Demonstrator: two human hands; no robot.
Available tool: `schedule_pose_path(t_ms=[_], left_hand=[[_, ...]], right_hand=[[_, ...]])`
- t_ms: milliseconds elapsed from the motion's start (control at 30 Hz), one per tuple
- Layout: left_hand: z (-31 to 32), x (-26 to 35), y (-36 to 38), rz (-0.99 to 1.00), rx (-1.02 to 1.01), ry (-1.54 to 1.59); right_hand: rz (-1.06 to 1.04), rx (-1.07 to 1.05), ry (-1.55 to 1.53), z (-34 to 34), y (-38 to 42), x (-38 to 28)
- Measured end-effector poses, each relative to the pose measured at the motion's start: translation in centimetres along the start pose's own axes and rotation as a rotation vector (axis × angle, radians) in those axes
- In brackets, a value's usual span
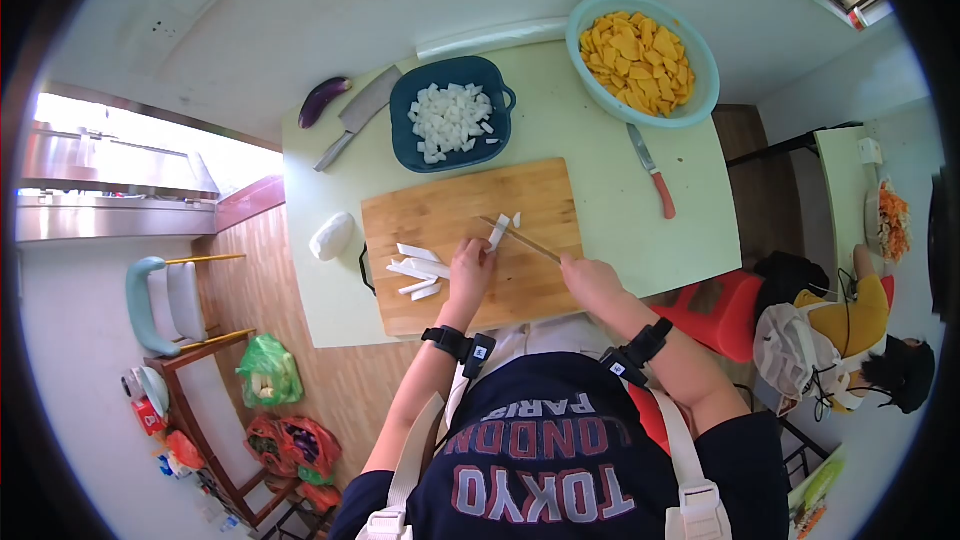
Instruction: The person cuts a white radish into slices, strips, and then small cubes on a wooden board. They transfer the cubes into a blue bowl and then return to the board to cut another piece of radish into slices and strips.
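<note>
My right hand (pixel 592 285) is closed around the handle of a kitchen knife (pixel 532 244). Its blade points away to the left and lies across a white vegetable strip (pixel 498 232), which looks like radish. The fingers of my left hand (pixel 472 268) are bent and pinch the near end of that strip against the wooden cutting board (pixel 520 185). A small cut white piece (pixel 517 220) sits just beyond the blade. Several more white strips (pixel 418 268) lie loose on the board, left of my left hand.
Behind the board stand a dark blue basin (pixel 401 145) of white cubes and a light blue bowl (pixel 708 90) of orange slices. A cleaver (pixel 368 105), an eggplant (pixel 323 100), a white lump (pixel 332 237) and a red-handled knife (pixel 652 170) lie around. Another person (pixel 850 325) sits right.
</note>
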State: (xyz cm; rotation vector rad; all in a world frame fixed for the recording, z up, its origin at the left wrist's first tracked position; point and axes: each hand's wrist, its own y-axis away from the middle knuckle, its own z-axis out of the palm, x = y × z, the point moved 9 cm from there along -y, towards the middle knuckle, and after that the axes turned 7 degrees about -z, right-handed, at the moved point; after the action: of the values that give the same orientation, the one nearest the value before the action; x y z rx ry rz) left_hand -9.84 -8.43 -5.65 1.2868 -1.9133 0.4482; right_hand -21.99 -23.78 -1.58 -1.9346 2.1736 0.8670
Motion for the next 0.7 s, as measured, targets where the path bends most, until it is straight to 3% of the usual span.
schedule_pose_path(t_ms=[300,467,700], left_hand=[[-0.2,0.3,0.0,0.016,-0.003,0.008],[0.1,-0.7,0.0,0.008,-0.225,0.117],[0.0,0.2,0.0,0.035,-0.085,0.041]], right_hand=[[0.01,0.024,-0.118,1.7,-2.8,2.0],[-0.024,0.114,-0.102,1.0,-2.0,2.0],[-0.025,0.152,0.105,0.2,1.8,-1.1]])
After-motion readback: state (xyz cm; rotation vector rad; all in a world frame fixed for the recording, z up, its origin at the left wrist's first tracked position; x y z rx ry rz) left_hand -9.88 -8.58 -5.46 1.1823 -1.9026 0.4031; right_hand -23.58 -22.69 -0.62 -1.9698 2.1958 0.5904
